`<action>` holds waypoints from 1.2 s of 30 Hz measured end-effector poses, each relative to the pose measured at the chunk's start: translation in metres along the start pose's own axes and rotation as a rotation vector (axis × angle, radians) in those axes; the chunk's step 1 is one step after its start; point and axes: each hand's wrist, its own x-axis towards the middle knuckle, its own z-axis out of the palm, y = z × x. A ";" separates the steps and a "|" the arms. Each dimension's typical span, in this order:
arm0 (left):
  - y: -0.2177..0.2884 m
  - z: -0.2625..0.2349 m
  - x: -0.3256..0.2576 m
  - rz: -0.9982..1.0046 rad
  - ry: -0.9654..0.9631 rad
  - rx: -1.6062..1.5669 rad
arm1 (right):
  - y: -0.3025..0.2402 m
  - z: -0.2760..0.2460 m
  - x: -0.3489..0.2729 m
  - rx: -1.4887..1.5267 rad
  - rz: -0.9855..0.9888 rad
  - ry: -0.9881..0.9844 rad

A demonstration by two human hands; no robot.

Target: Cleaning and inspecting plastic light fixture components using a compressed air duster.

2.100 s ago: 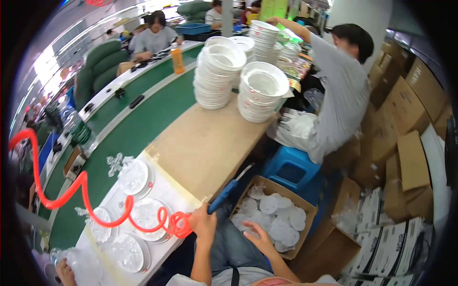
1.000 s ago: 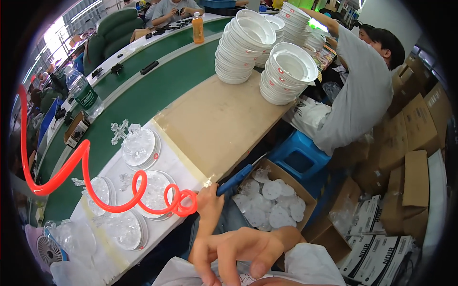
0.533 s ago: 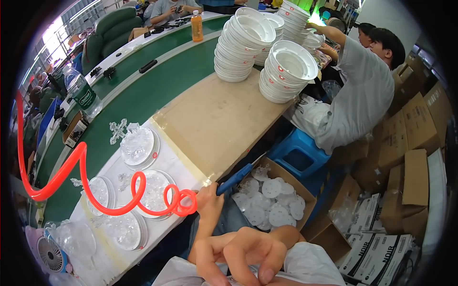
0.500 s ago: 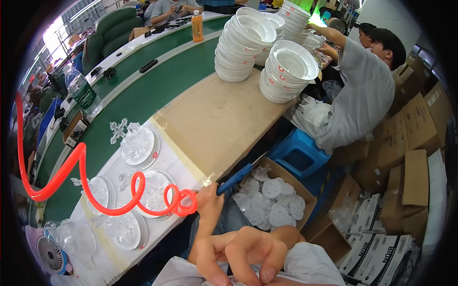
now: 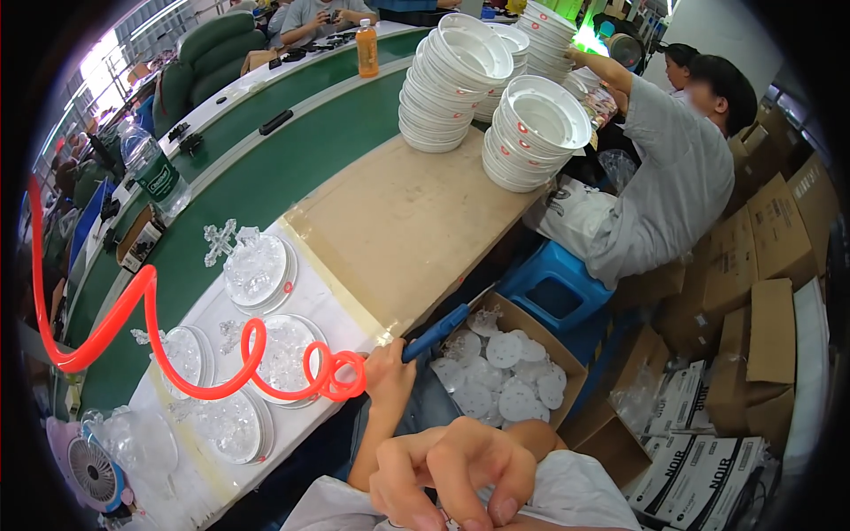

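Observation:
My left hand (image 5: 390, 376) is wrapped round a blue air blow gun (image 5: 434, 332) at the table's near edge, its thin nozzle pointing up and to the right. A red coiled hose (image 5: 212, 389) runs to this hand from the left. Close to my body, my right hand (image 5: 460, 465) is raised with its fingers curled downward. What its fingertips grip, if anything, is cut off by the lower edge. Left of the gun, several white round bases (image 5: 288, 265) bearing clear plastic pieces (image 5: 257, 270) rest on a white sheet (image 5: 341, 314); the hose covers some of them.
Below the gun's nozzle stands a cardboard box (image 5: 571, 380) of clear plastic discs (image 5: 518, 403). Tall stacks of white round bases (image 5: 536, 133) stand on the brown board. A co-worker (image 5: 668, 177) sits at the right by a blue stool (image 5: 553, 288). A small fan (image 5: 96, 475) is at the lower left.
My right hand has shifted slightly up and to the right, its fingers still curled. My left hand and the blow gun hold nearly the same place. The co-worker's arm and head have moved a little.

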 end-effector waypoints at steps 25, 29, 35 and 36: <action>0.059 0.000 0.009 0.148 -0.337 -0.485 | 0.017 -0.106 -0.124 -0.815 -0.404 1.373; 0.064 -0.013 0.015 0.245 -0.224 -0.389 | 0.009 -0.106 -0.107 -0.742 -0.470 1.411; 0.082 -0.072 0.019 0.561 -0.076 -0.397 | -0.040 -0.128 -0.114 -0.269 -0.544 1.313; 0.080 -0.096 0.016 0.549 -0.072 -0.517 | -0.045 -0.130 -0.118 -0.230 -0.551 1.290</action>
